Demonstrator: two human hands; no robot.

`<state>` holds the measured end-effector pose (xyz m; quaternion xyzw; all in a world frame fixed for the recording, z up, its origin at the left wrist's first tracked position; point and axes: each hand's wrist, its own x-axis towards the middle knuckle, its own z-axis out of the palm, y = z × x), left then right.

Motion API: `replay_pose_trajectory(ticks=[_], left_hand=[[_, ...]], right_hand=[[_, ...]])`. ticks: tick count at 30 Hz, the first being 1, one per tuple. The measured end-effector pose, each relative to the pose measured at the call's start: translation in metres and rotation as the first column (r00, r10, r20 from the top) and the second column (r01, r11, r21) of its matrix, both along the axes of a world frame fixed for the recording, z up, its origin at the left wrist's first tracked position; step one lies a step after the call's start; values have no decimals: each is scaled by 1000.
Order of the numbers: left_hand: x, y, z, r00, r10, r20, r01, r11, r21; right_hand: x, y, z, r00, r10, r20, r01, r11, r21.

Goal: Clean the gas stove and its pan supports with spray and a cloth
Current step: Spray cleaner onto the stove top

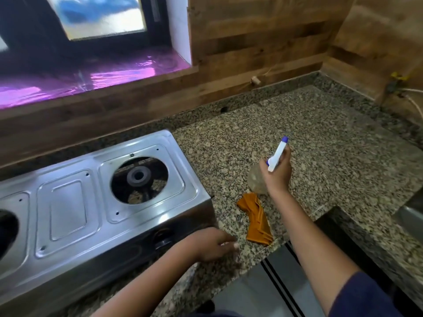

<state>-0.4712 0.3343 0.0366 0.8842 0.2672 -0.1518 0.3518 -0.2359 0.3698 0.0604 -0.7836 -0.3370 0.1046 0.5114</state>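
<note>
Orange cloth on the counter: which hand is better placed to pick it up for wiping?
Left, probably. The left hand holds nothing; its fingers lie relaxed just beside the orange cloth on the counter. The right hand is occupied, gripping the spray bottle.

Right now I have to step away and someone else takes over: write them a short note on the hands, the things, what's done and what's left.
Right hand grips the spray bottle over the countertop, right of the stove.
Left hand, fingers relaxed, rests on the countertop by the stove's front right corner, holding nothing.
Orange cloth lies crumpled between the hands.
Done: no pan supports on the stove; none in view.
Left: spray, wipe with the cloth, supports too.
</note>
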Motion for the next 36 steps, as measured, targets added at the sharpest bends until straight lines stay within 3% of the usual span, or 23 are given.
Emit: replay_pose_trajectory(ticks=[3,7,11,14,16,22,25,27,30,36], left_hand=[[-29,2,33,957,132,258,-152,986,62],[-88,6,59,787,332,520,-436,896,87],[-164,6,54,587,503,635,-708,698,102],[-211,-3,42,503,557,661,-825,537,175],[-245,-13,35,463,597,655,-873,435,220],[-325,-39,3,503,607,616,-864,337,374],[-355,-51,-8,537,617,575,-843,377,383],[-367,-55,-13,620,573,536,-785,449,428],[-376,-59,-16,730,512,452,-683,523,510],[-381,-57,-20,793,468,389,-607,562,562]], right_hand=[[-18,-8,8,993,30,110,-33,999,27],[-51,-19,42,975,88,202,-138,959,248],[-110,-39,77,955,273,116,-297,869,396],[-147,-49,83,886,460,57,-455,841,294],[-183,-53,77,804,591,-69,-563,793,232],[-301,-63,40,639,750,-172,-765,643,-42],[-344,-72,23,633,755,-173,-773,604,-194],[-358,-77,19,634,752,-180,-768,588,-253],[-379,-84,18,645,723,-247,-764,604,-227],[-398,-102,12,692,638,-338,-703,701,-119]])
